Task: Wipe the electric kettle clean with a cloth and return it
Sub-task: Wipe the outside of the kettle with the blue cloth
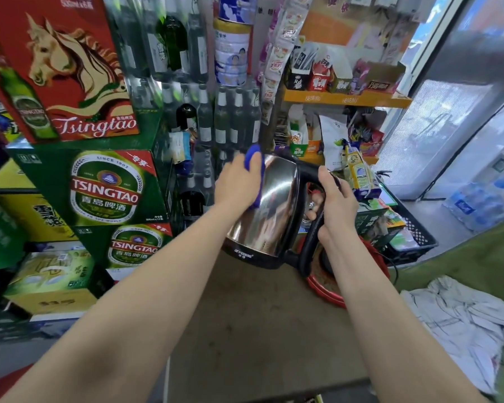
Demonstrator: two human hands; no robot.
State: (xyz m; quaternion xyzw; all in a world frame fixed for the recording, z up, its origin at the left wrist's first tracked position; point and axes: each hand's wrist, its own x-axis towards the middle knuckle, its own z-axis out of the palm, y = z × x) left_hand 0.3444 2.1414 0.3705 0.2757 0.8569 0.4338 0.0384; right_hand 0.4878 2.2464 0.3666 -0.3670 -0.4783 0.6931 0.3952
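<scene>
A shiny steel electric kettle (274, 205) with a black handle and black base ring is held tilted in the air above a brown table (245, 315). My right hand (336, 205) is closed around the black handle. My left hand (239, 181) presses a blue cloth (255, 167) against the kettle's upper left side. Only part of the cloth shows past my fingers.
A red round tray (326, 289) with a cord lies under my right wrist. Stacked beer cartons (105, 187) stand at left, bottles (230, 120) behind, snack shelves (346, 98) at back right. A black crate (413, 242) and a crumpled white cloth (463, 321) lie at right.
</scene>
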